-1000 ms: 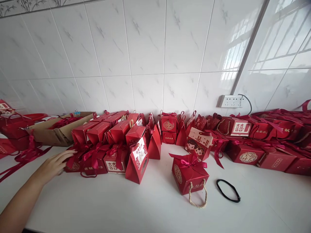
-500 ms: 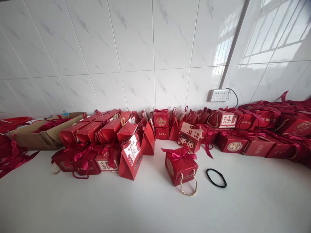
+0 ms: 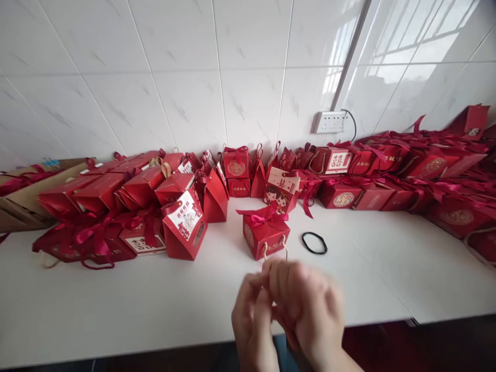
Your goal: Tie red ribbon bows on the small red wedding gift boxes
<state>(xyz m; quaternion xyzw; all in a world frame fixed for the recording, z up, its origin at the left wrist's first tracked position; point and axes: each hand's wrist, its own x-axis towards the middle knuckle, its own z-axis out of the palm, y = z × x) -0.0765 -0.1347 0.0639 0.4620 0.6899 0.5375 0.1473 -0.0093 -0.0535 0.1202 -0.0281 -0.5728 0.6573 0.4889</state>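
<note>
My left hand and my right hand meet in front of the table edge, fingers curled in and touching each other. Both look closed, slightly blurred, and whatever may be between the fingers is hidden. Just beyond them a red gift box sits on the table, with a magenta ribbon bow on top and a twisted cord handle whose lower part is covered by my hands. To its right lies a black hair tie. A red box with a cartoon couple stands behind the gift box.
Rows of red boxes fill the left side, beside an open cardboard box. More ribboned boxes are piled on the right. A power strip is on the tiled wall. The white table's front edge crosses the bottom.
Both my hands have come into view from below, closed together. The view has tilted down and shifted, bringing the table's front edge into sight. The boxes and hair tie stay in place.
</note>
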